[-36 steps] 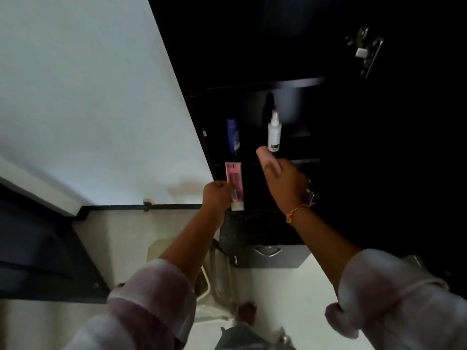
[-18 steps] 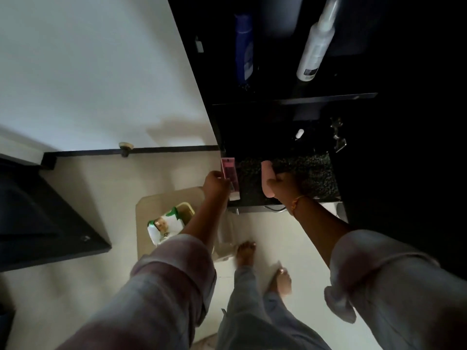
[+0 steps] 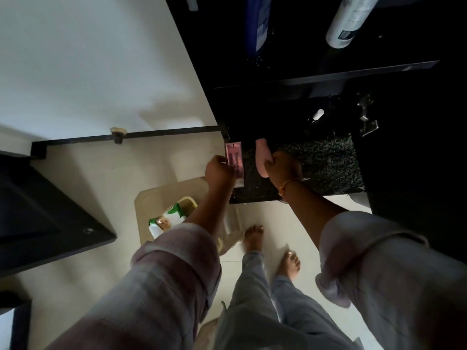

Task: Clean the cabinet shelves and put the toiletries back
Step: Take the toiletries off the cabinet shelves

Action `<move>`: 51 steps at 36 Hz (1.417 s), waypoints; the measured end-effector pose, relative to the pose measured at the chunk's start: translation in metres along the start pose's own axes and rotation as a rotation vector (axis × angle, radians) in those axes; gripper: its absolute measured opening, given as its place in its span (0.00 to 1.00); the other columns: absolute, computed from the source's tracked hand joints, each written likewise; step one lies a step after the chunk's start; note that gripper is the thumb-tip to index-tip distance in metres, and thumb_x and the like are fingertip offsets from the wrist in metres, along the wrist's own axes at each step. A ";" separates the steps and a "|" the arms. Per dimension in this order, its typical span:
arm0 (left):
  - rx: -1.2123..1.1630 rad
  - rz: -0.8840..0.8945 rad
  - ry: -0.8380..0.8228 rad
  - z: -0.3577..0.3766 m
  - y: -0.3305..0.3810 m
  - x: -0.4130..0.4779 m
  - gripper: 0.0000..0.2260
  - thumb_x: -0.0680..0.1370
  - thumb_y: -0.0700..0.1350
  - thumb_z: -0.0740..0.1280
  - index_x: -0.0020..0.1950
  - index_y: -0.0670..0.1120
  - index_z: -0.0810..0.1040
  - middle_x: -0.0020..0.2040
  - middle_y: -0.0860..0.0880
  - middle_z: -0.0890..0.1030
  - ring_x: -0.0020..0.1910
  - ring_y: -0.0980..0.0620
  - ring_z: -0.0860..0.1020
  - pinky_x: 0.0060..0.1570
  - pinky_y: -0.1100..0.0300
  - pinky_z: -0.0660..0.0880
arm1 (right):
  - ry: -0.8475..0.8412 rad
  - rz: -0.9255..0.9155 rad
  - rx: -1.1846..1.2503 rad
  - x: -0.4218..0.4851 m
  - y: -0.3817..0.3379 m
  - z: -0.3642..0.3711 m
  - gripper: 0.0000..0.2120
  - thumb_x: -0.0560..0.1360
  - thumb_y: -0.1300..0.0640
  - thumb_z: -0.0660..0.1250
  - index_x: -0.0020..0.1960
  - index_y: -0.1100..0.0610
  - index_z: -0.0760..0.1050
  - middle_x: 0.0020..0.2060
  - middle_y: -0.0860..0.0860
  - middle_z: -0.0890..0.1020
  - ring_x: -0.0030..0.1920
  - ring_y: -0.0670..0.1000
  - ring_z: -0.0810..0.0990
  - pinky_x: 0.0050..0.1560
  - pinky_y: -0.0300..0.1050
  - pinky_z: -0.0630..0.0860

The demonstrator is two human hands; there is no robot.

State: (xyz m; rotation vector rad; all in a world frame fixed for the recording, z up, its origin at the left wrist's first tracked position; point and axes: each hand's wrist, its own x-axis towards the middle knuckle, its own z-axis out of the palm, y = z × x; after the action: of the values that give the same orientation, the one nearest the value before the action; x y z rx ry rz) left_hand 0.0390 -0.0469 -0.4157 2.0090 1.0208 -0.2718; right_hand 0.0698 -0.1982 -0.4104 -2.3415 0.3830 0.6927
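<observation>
My left hand [image 3: 219,173] grips a flat pink tube [image 3: 235,162] at the left edge of the dark cabinet [image 3: 252,102]. Beside it, my right hand [image 3: 283,168] is curled round a pale pink rounded object [image 3: 262,155], held upright over the speckled black ledge [image 3: 326,165]. I cannot tell what that object is. On the dark shelf [image 3: 328,77] above stand a blue bottle [image 3: 257,26] and a white spray bottle [image 3: 351,21]. A small white item [image 3: 318,114] lies in the dim compartment below that shelf.
A beige tray [image 3: 151,200] sits on the floor below my left arm, with a green-and-white packet [image 3: 165,219] in it. A metal hinge [image 3: 366,120] sticks out at the cabinet's right. A dark panel [image 3: 43,218] lies at the left. My bare feet [image 3: 254,237] stand by the tray.
The view has tilted down from the shelves to the speckled ledge and the floor. Both hands came down with their pink items, from shelf height to just above the ledge.
</observation>
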 end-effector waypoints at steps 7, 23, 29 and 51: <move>-0.027 0.035 -0.045 -0.008 0.007 -0.015 0.22 0.74 0.42 0.73 0.65 0.41 0.71 0.56 0.45 0.78 0.52 0.48 0.78 0.48 0.53 0.79 | 0.044 0.026 -0.033 -0.014 -0.007 -0.011 0.18 0.76 0.52 0.66 0.63 0.58 0.74 0.58 0.60 0.79 0.56 0.61 0.78 0.47 0.46 0.72; 0.154 0.719 0.072 -0.079 0.096 -0.126 0.19 0.74 0.45 0.70 0.64 0.46 0.72 0.59 0.47 0.76 0.61 0.47 0.73 0.61 0.55 0.72 | 0.305 -0.384 -0.222 -0.131 -0.057 -0.121 0.21 0.77 0.46 0.63 0.67 0.54 0.70 0.65 0.56 0.73 0.61 0.60 0.75 0.56 0.52 0.75; 0.061 0.850 0.159 -0.099 0.151 -0.166 0.20 0.75 0.45 0.69 0.66 0.45 0.71 0.61 0.45 0.74 0.63 0.46 0.70 0.63 0.54 0.70 | 0.561 -0.552 -0.212 -0.164 -0.076 -0.173 0.18 0.75 0.46 0.64 0.61 0.54 0.74 0.58 0.54 0.77 0.57 0.59 0.77 0.50 0.51 0.78; -0.241 1.562 0.822 -0.290 0.380 -0.310 0.16 0.77 0.45 0.68 0.63 0.43 0.74 0.61 0.45 0.74 0.62 0.49 0.71 0.63 0.57 0.70 | 1.323 -1.102 -0.010 -0.294 -0.246 -0.419 0.18 0.76 0.48 0.63 0.60 0.57 0.74 0.55 0.55 0.77 0.54 0.58 0.76 0.54 0.51 0.75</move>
State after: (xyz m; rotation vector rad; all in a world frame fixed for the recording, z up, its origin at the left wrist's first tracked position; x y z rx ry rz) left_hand 0.0732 -0.1175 0.1485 2.0857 -0.3427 1.4778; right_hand 0.0953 -0.2694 0.1524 -2.2012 -0.4037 -1.3802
